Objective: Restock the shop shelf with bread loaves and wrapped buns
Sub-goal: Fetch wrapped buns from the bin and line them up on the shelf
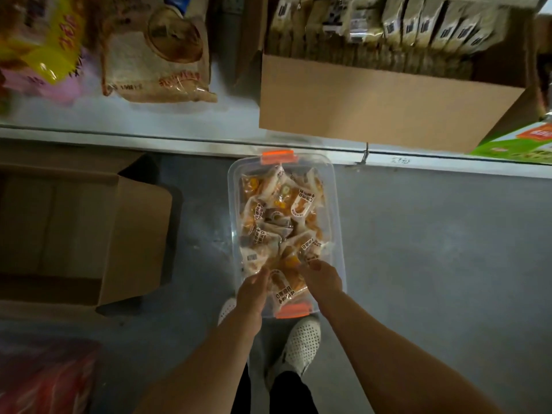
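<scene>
head cam: both arms straight down, left hand [253, 289] & right hand [323, 278] fingers curled among wrapped buns [280, 216] in clear bin [336, 210]

Grey concrete floor [433, 264]; white shelf edge [149, 138] across top; dim light.

A clear plastic tub with orange clips [336, 204] sits on the grey floor [433, 249], full of wrapped buns [280, 222]. An open brown cardboard box [89, 234] lies left. The white shelf [179, 115] behind holds a bagged bread loaf [155, 61].
</scene>
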Demonstrator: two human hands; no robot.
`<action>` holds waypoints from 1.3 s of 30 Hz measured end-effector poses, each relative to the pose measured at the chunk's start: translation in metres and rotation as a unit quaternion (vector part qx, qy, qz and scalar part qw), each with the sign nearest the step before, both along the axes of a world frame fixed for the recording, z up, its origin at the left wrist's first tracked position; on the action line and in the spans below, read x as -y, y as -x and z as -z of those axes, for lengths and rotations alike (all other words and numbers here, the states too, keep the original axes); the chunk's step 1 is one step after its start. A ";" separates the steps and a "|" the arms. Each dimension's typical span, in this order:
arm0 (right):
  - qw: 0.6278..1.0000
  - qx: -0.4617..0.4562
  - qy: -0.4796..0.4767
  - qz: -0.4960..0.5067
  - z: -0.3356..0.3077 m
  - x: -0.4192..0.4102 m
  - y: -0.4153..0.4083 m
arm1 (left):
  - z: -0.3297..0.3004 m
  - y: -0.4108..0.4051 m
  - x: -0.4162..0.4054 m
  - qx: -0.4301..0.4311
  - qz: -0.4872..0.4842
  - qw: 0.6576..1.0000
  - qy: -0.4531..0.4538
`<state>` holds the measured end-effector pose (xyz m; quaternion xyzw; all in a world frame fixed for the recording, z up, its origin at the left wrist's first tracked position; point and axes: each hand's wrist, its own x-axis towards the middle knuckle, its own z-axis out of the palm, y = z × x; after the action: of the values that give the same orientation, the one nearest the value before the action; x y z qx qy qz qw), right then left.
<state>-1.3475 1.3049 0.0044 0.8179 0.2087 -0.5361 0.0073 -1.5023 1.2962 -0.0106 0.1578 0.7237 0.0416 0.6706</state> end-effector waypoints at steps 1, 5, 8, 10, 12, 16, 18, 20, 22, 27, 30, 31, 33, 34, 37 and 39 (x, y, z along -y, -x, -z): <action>1.000 0.002 0.001 0.005 0.004 0.001 0.001 | 0.000 -0.002 0.000 -0.001 -0.027 1.000 0.009; 1.000 0.001 0.018 0.010 0.014 0.004 0.000 | 0.001 -0.002 -0.001 0.034 -0.154 0.987 0.035; 0.999 -0.004 0.021 0.025 0.019 0.004 -0.002 | -0.003 0.000 -0.002 0.056 -0.192 0.979 0.039; 1.000 0.006 0.018 0.015 0.021 0.002 -0.002 | -0.003 0.001 -0.002 0.066 -0.196 0.977 0.044; 1.000 -0.003 0.015 0.026 0.021 0.000 -0.003 | -0.001 0.002 -0.002 0.077 -0.196 0.976 0.051; 0.997 -0.053 -0.004 0.063 0.020 -0.002 -0.008 | 0.004 0.006 -0.005 0.081 -0.208 0.973 0.053; 0.992 -0.076 -0.009 0.101 0.021 -0.002 -0.012 | 0.006 0.007 -0.006 0.075 -0.217 0.972 0.054; 0.982 -0.090 -0.019 0.168 0.022 -0.002 -0.018 | 0.009 0.006 -0.008 0.049 -0.237 0.969 0.042; 0.973 -0.091 -0.031 0.211 0.023 -0.001 -0.024 | 0.008 0.004 -0.010 0.006 -0.258 0.966 0.010; 0.947 -0.107 -0.059 0.298 0.028 0.003 -0.037 | 0.008 0.000 -0.015 0.017 -0.246 0.969 -0.019; 0.928 -0.129 -0.062 0.344 0.029 0.003 -0.037 | 0.013 -0.003 -0.020 0.040 -0.219 0.975 0.009; 0.923 -0.133 -0.063 0.354 0.030 0.004 -0.036 | 0.013 -0.005 -0.023 0.049 -0.219 0.974 0.019; 0.918 -0.139 -0.066 0.366 0.032 0.005 -0.036 | 0.012 -0.009 -0.030 0.063 -0.241 0.968 0.032; 0.916 -0.140 -0.068 0.370 0.034 0.006 -0.035 | 0.010 -0.009 -0.035 0.062 -0.250 0.966 0.039; 0.908 -0.134 -0.073 0.390 0.038 0.006 -0.035 | 0.008 -0.008 -0.044 0.047 -0.257 0.963 0.071; 0.907 -0.132 -0.075 0.394 0.040 0.006 -0.036 | 0.012 -0.004 -0.045 0.039 -0.251 0.963 0.084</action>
<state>-1.3117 1.2989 -0.0356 0.7535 -0.0920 -0.5812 -0.2932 -1.4984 1.3411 -0.0226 -0.0880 0.7146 0.1540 0.6767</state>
